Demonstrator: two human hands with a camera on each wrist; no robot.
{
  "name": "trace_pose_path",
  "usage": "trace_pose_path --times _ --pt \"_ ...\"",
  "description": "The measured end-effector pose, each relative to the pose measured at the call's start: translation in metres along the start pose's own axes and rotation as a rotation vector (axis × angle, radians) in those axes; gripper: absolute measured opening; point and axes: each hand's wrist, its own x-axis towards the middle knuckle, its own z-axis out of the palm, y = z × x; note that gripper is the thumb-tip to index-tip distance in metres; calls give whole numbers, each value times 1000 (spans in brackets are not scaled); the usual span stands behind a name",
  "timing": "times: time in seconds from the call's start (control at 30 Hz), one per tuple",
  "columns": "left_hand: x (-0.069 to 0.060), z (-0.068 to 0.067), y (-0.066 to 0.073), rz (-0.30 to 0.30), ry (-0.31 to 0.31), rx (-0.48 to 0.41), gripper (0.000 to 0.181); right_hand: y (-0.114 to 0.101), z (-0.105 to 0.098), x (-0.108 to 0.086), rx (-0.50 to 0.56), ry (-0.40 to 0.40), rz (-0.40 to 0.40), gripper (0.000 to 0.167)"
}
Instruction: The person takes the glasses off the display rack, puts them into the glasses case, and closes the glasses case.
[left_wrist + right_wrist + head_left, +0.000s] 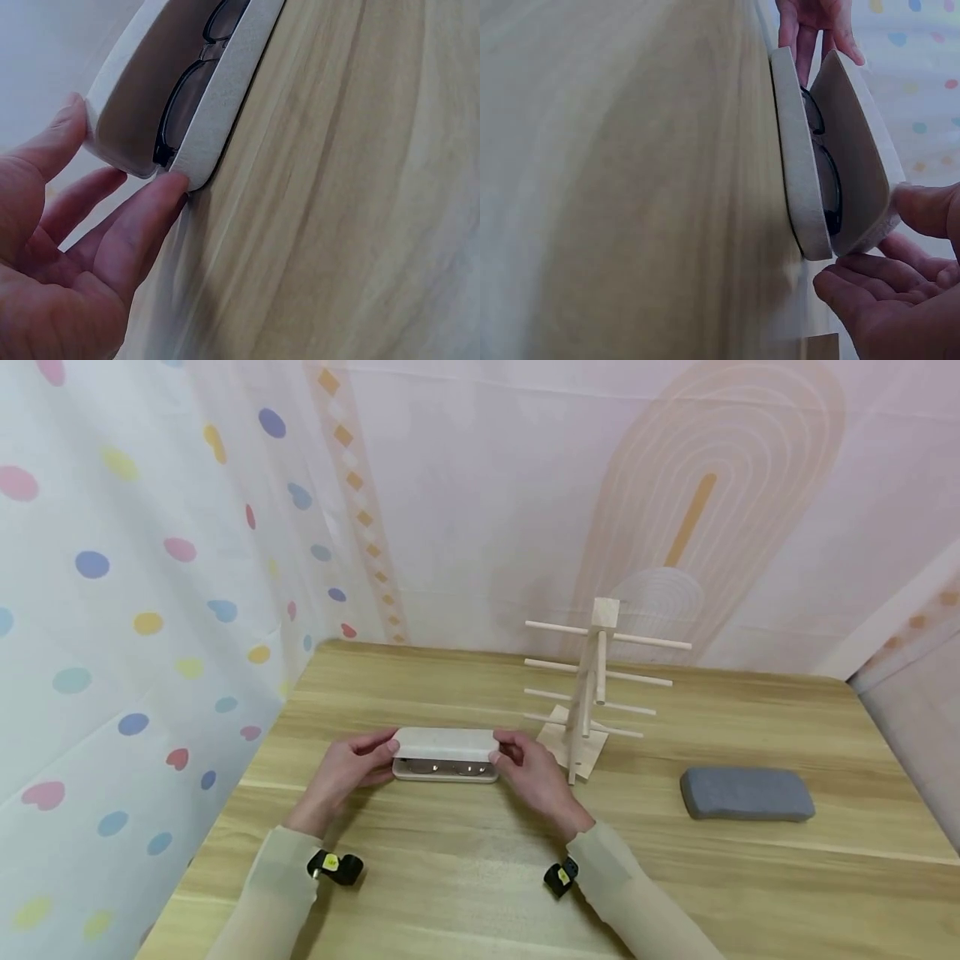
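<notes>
A cream glasses case [446, 744] sits on the wooden table with its lid partly raised. Inside it lies a pair of dark-framed glasses [177, 105], seen through the gap in both wrist views. My left hand [351, 770] grips the case's left end, thumb against the lid and a fingertip at the lower shell. At the opposite end, my right hand [536, 779] holds the case, its thumb on the lid and its other fingers bent near the end. The lid hides part of the glasses in the head view.
Just beyond my right hand stands a wooden rack [588, 693] with several horizontal pegs on a square base. A grey, padded-looking oblong case [747, 793] lies farther right on the table [465, 893]. Patterned curtains [480, 510] hang behind and on the left.
</notes>
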Motion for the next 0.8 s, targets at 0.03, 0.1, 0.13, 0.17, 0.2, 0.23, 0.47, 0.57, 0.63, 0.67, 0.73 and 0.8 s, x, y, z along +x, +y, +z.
trace_pose_path --times 0.03,0.1,0.13,0.17,0.2,0.23,0.47,0.57,0.63,0.67,0.73,0.8 --pt "0 -1 0 2 -4 0 55 0 1 0 4 0 2 38" --pt "0 -2 -1 6 -8 -1 54 2 2 0 24 -4 7 38" --pt "-1 -2 -2 6 -8 -4 53 3 3 -1 31 -7 4 38" --pt "-1 -2 -2 8 -7 -3 52 3 3 -1 31 -7 5 38" --pt "-1 -2 -3 7 -6 2 52 4 4 -2 24 -6 2 36" --pt "-1 -1 -3 6 -3 8 51 5 5 -2 14 -2 0 35" --pt "-2 3 -2 16 -21 77 53 8 5 -10 -117 14 -52 34" --pt "-4 3 -1 29 -27 124 53 8 4 -11 -148 -13 -71 34" --pt "-6 3 0 37 -30 152 53 8 2 -10 -138 -46 -71 34" --pt "-6 3 1 40 -31 159 54 7 1 -10 -129 -67 -71 35" --pt "-8 3 2 52 -29 176 56 4 -1 -11 -122 -109 -77 40" --pt "-10 3 2 77 -22 214 57 0 -5 -14 -137 -157 -79 48"
